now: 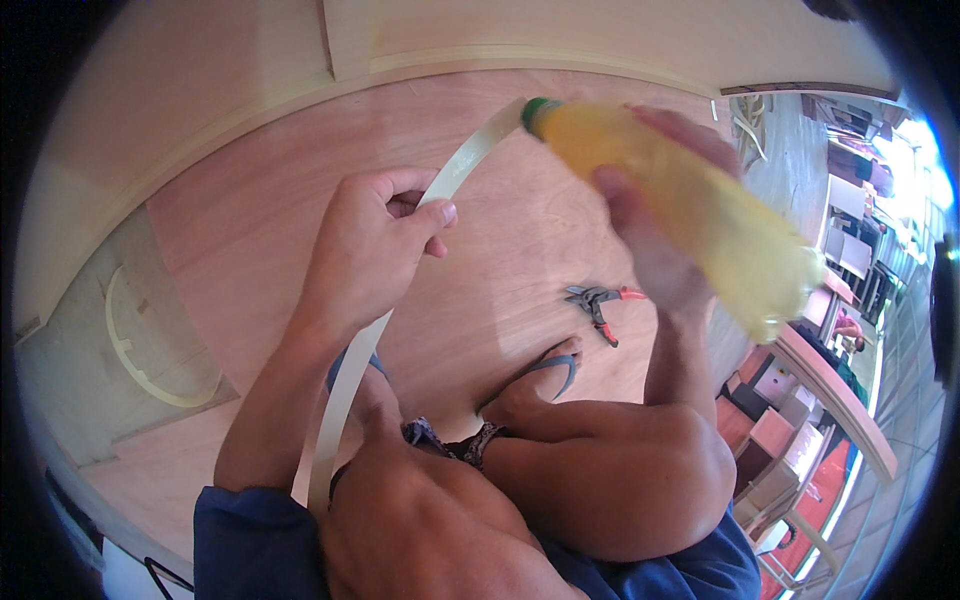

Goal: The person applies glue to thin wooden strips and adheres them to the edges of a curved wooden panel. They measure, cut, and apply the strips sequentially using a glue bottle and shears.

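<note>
Between the thumb and fingers of my left hand (375, 245) is a long, pale, flat strip (352, 385), which curves from beside my thigh up to the far middle. My right hand (655, 205) grips a clear plastic bottle (690, 200) with yellowish contents and a green cap. The bottle is tilted, its cap end pointing left and touching or very near the strip's far end; motion blurs it. On the pinkish plywood sheet (500, 260) below lies a pair of snips (603, 308) with red handles, nearest my right forearm.
A pale wooden panel (480, 40) rises along the far side. Another curved strip (125, 345) lies on the floor at left. My sandaled feet (545, 375) rest on the plywood. To the right stand furniture pieces (785, 420) and, farther off, a person (850, 325).
</note>
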A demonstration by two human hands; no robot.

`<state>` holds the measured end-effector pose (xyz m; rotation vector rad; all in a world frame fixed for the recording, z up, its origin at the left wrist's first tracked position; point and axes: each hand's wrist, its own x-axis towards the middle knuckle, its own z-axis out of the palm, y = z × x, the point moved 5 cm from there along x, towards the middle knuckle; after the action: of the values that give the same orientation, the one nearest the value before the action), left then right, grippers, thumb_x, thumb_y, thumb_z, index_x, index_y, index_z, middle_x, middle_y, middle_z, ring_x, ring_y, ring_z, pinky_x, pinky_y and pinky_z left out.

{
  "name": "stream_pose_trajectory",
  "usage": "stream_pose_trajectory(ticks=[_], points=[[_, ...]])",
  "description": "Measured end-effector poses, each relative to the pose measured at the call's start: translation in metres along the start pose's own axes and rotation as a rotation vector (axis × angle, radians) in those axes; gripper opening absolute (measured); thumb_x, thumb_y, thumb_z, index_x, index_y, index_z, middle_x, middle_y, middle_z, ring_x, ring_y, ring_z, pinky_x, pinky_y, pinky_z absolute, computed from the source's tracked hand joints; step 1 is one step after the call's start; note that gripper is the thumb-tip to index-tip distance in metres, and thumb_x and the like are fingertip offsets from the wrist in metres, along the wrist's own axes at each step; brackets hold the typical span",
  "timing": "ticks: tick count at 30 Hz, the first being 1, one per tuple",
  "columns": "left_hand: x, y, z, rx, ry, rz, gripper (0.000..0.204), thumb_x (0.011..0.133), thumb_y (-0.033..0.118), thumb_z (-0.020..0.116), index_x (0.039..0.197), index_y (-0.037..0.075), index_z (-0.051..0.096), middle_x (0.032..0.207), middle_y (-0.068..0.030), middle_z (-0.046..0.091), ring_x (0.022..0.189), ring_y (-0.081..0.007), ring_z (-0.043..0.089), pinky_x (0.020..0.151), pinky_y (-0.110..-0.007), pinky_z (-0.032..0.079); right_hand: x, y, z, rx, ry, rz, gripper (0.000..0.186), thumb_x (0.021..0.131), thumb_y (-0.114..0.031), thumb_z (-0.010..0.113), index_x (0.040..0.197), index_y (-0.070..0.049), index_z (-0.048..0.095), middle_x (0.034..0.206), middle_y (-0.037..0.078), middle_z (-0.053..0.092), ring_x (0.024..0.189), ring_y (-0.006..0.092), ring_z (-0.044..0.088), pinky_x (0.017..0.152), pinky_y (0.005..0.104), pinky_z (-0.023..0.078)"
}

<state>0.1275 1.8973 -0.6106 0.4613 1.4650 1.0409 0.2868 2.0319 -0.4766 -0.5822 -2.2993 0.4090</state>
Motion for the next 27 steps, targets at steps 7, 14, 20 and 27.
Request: stream_pose_trajectory(ticks=[7, 14, 20, 27], points=[[-0.005, 0.006, 0.007, -0.109, -0.015, 0.093, 0.026, 0.099, 0.002, 0.07, 0.12, -0.012, 0.074, 0.087, -0.0066, 0.073, 0.072, -0.0105, 0.065, 0.067, -0.027, 0.053, 0.001, 0.002, 0.025, -0.032, -0.22, 0.044, 0.036, 0.078, -0.013, 0.094, 0.109, -0.008, 0.078, 0.098, 0.006, 0.078, 0.078, 0.0248, 0.075, 0.068, 0.033, 0.062], [-0.006, 0.005, 0.006, -0.082, -0.046, 0.076, 0.024, 0.098, 0.002, 0.071, 0.117, -0.012, 0.075, 0.086, -0.0068, 0.073, 0.072, -0.0107, 0.065, 0.068, -0.027, 0.052, 0.0, -0.003, 0.023, -0.115, -0.325, -0.245, 0.046, 0.09, -0.015, 0.091, 0.128, -0.001, 0.07, 0.105, 0.01, 0.078, 0.088, 0.014, 0.075, 0.075, 0.0289, 0.061], [-0.009, 0.001, 0.004, -0.029, 0.017, 0.033, 0.024, 0.098, 0.005, 0.071, 0.115, -0.011, 0.075, 0.083, -0.0057, 0.072, 0.071, -0.0103, 0.065, 0.067, -0.028, 0.051, 0.012, 0.033, 0.001, 0.13, -0.063, 0.313, 0.045, 0.087, -0.012, 0.091, 0.126, -0.003, 0.072, 0.111, 0.012, 0.077, 0.089, 0.0186, 0.075, 0.079, 0.0319, 0.063], [-0.011, 0.005, 0.007, -0.041, 0.025, 0.076, 0.023, 0.098, 0.003, 0.071, 0.115, -0.011, 0.075, 0.084, -0.0051, 0.071, 0.071, -0.0097, 0.064, 0.067, -0.028, 0.05, -0.002, 0.003, 0.0, -0.025, -0.256, 0.077, 0.048, 0.084, -0.012, 0.093, 0.126, -0.002, 0.071, 0.113, 0.012, 0.078, 0.095, 0.0233, 0.078, 0.088, 0.0339, 0.063]])
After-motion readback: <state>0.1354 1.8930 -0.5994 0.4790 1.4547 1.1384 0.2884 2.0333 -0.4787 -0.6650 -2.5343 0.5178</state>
